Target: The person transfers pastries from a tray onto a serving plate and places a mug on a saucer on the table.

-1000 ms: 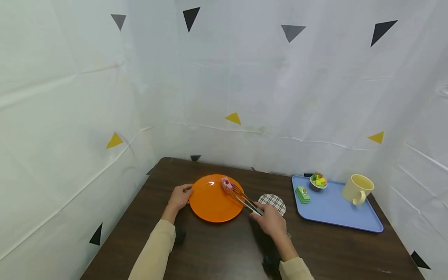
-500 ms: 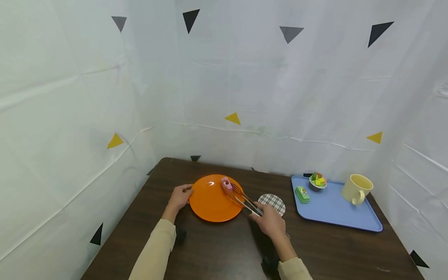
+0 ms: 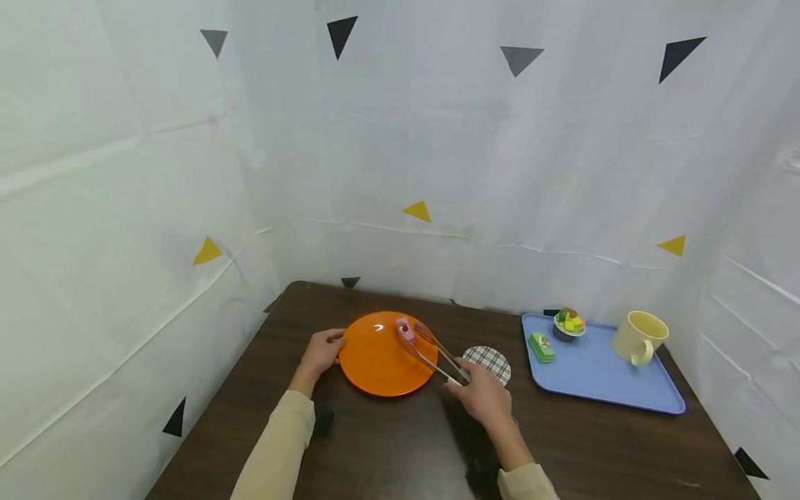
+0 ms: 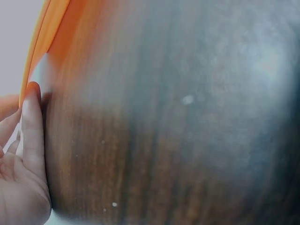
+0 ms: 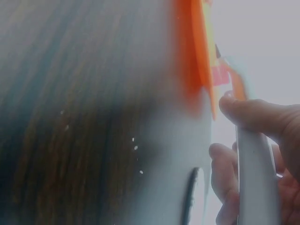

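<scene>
An orange plate (image 3: 375, 364) lies on the dark wooden table. My left hand (image 3: 320, 351) pinches its left rim; in the left wrist view the thumb (image 4: 33, 136) is on one side of the orange edge and fingers on the other. Near the plate's upper right sits a small pink toy cake slice (image 3: 405, 329). My right hand (image 3: 484, 394) grips metal tongs (image 3: 439, 368) that reach over the plate from the right. One tong tip overlaps the cake; the other stands apart to its right. The right wrist view shows the thumb (image 5: 253, 115) along the tongs' handle.
A round plaid coaster (image 3: 485, 360) lies right of the plate, partly behind the right hand. Farther right is a blue tray (image 3: 606, 382) bearing a green cake slice (image 3: 541, 348), a small bowl of toy food (image 3: 568, 325) and a yellow mug (image 3: 630, 338). White curtains surround the table.
The tongs have spread wider, their right tip moving away from the pink cake slice. The cake slice, plate and left hand stay where they were.
</scene>
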The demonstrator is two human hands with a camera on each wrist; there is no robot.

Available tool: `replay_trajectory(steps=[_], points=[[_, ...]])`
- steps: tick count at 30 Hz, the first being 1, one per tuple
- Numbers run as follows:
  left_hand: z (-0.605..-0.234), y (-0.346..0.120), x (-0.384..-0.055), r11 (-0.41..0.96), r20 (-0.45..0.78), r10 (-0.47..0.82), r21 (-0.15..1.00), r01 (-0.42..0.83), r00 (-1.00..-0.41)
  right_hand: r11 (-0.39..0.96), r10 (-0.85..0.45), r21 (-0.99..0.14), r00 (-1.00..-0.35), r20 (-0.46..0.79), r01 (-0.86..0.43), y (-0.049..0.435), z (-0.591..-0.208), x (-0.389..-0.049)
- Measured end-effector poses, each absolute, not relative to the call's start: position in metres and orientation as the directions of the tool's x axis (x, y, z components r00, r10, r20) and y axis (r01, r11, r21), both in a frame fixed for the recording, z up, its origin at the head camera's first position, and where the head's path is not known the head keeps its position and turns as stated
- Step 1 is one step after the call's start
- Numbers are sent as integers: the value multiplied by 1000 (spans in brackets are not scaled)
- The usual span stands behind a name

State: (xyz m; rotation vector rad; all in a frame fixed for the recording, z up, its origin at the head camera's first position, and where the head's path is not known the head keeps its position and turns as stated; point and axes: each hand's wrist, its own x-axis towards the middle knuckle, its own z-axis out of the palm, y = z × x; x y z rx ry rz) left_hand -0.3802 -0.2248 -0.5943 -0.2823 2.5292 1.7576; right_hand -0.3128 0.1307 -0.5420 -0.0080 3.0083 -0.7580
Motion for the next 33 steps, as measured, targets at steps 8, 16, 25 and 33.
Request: replay_trajectory(steps=[8, 16, 25, 33], points=[[-593, -225, -380, 321, -144, -106, 931, -171, -984, 866, 2, -499, -998, -64, 34, 139, -538, -307], [-593, -224, -380, 327, -140, -111, 930, -169, -984, 842, 25, -536, -997, -76, 62, 151, -539, -302], [-592, -224, -374, 310, -140, -98, 936, -164, -985, 831, 66, -549, -996, -52, 83, 171, -538, -289], [-593, -224, -375, 320, -148, -96, 932, -171, -984, 836, 111, -535, -993, -45, 117, 197, -535, -278]])
